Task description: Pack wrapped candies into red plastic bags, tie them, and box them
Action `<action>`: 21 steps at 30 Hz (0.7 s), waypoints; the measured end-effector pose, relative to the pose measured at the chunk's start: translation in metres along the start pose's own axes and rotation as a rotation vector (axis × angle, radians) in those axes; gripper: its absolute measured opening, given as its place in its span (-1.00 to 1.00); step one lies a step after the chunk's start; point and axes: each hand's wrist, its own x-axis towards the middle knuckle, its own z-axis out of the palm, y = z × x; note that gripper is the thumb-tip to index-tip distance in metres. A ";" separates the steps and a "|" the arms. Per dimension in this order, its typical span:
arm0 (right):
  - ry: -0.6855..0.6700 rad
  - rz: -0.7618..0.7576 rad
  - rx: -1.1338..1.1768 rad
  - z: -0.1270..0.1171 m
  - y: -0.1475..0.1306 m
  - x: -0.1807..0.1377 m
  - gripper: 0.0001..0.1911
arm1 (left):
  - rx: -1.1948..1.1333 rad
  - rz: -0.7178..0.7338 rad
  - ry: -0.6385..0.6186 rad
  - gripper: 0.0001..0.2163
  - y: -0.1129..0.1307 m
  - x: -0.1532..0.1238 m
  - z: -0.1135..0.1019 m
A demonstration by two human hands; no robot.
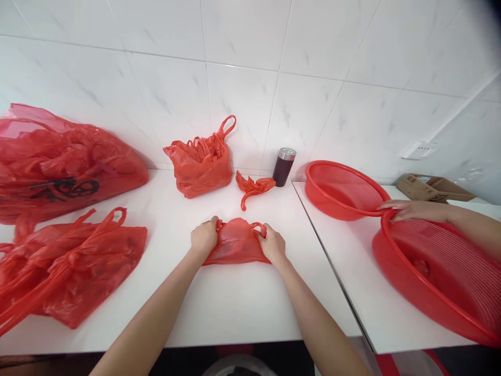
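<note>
A small red plastic bag (pixel 236 244) lies on the white counter (pixel 219 303) in front of me. My left hand (pixel 204 237) is closed on its left handle and edge. My right hand (pixel 272 245) is closed on its right handle. The bag is stretched between the two hands and rests on the counter.
A filled red bag (pixel 201 163) and a crumpled red scrap (pixel 252 186) sit near the tiled wall, beside a dark cylinder (pixel 284 167). Large red bags (pixel 58 162) pile at the left. Another person's hand (pixel 410 210) rests on a red basket (pixel 438 277); a second basket (pixel 340 189) stands behind.
</note>
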 end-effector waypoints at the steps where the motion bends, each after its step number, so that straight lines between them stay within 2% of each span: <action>1: -0.004 0.007 -0.009 0.000 -0.001 0.002 -0.77 | 0.002 -0.006 0.000 -0.73 0.000 0.001 0.000; 8: -0.023 0.031 0.057 -0.004 -0.003 0.010 -0.78 | -0.082 -0.039 0.030 -0.71 0.001 0.005 -0.001; 11: -0.069 0.007 0.208 -0.011 -0.005 0.010 -0.76 | -0.188 -0.027 0.059 -0.69 0.004 -0.005 -0.005; 15: -0.153 -0.091 0.455 -0.017 -0.013 0.004 -0.59 | -0.398 0.057 0.054 -0.64 0.013 -0.027 -0.012; 18: -0.193 -0.150 0.550 -0.017 -0.016 -0.003 -0.67 | -0.537 0.166 -0.011 -0.75 0.015 -0.044 -0.016; 21: -0.173 -0.188 0.577 -0.017 -0.009 -0.005 -0.81 | -0.592 0.200 -0.059 -0.82 0.006 -0.055 -0.019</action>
